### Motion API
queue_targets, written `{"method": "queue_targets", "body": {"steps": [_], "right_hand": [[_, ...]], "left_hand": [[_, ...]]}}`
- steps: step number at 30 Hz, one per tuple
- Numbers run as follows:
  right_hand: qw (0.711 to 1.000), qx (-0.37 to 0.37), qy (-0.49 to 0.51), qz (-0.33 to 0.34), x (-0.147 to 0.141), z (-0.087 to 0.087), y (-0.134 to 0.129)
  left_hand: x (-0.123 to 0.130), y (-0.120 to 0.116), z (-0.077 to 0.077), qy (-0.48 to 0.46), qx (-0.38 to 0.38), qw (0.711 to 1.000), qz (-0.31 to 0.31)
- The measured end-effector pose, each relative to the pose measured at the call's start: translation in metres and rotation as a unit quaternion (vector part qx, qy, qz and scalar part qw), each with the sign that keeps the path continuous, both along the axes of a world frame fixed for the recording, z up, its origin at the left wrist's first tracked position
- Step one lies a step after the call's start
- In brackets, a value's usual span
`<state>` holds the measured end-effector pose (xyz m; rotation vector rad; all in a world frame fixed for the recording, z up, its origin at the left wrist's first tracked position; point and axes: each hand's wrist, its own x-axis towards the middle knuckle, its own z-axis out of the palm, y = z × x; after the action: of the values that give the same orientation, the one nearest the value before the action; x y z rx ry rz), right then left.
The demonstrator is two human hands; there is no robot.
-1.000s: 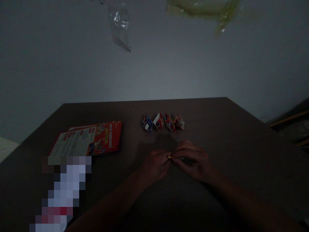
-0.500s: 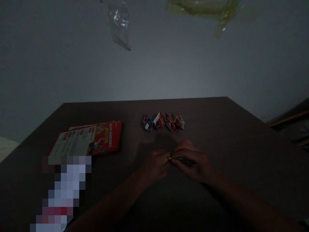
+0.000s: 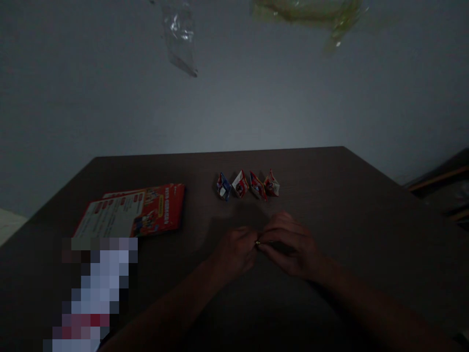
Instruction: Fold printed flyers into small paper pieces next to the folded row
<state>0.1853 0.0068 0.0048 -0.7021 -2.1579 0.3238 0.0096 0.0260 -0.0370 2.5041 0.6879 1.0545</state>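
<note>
Near the middle of the dark table, my left hand (image 3: 236, 249) and my right hand (image 3: 289, 242) meet with their fingertips pinched together. Between them is a tiny yellowish piece (image 3: 257, 242), mostly hidden by the fingers and too small to name. Beyond the hands stands a row of small folded paper pieces: a blue and white one (image 3: 223, 187) at the left, then a white and red one (image 3: 240, 185), a red and blue one (image 3: 258, 187) and a red and grey one (image 3: 271, 185) at the right.
Red and white printed sheets or booklets (image 3: 161, 210) lie stacked on the table's (image 3: 366, 205) left side. A pixelated pale shape (image 3: 106, 278) is in front of them. Clear tape (image 3: 181, 36) and yellow tape (image 3: 308, 12) stick to the wall behind.
The pale sliver that showed between my right fingers is no longer visible. Both hands stay pinched together in nearly the same place.
</note>
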Motion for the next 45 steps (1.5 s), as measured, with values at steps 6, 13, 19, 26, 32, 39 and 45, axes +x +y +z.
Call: {"method": "queue_targets", "body": {"steps": [6,13,19,26,32,39,45], "right_hand": [[1.000,0.007,0.001,0.000,0.000,-0.001,-0.001],[1.000,0.016,-0.001,0.009,-0.002,0.002,-0.002],[1.000,0.015,0.026,0.009,-0.002,0.001,-0.002],[0.994,-0.021,0.087,-0.069,0.014,0.001,-0.002],[0.983,-0.078,0.126,-0.113,0.023,-0.008,0.002],[0.972,-0.139,0.148,-0.116,0.021,-0.013,0.006],[0.967,-0.201,0.102,-0.119,0.020,-0.014,0.009]], "left_hand": [[0.001,0.001,-0.001,-0.005,0.016,1.000,-0.009],[0.001,0.000,-0.002,-0.005,0.014,1.000,-0.010],[0.001,0.000,0.001,-0.028,0.013,0.999,-0.023],[0.001,0.000,0.010,-0.072,-0.050,0.996,0.035],[-0.001,-0.002,0.013,-0.134,-0.124,0.981,0.073],[-0.003,-0.005,0.013,-0.172,-0.247,0.945,0.130],[-0.003,-0.004,0.006,-0.213,-0.355,0.907,0.075]]}}
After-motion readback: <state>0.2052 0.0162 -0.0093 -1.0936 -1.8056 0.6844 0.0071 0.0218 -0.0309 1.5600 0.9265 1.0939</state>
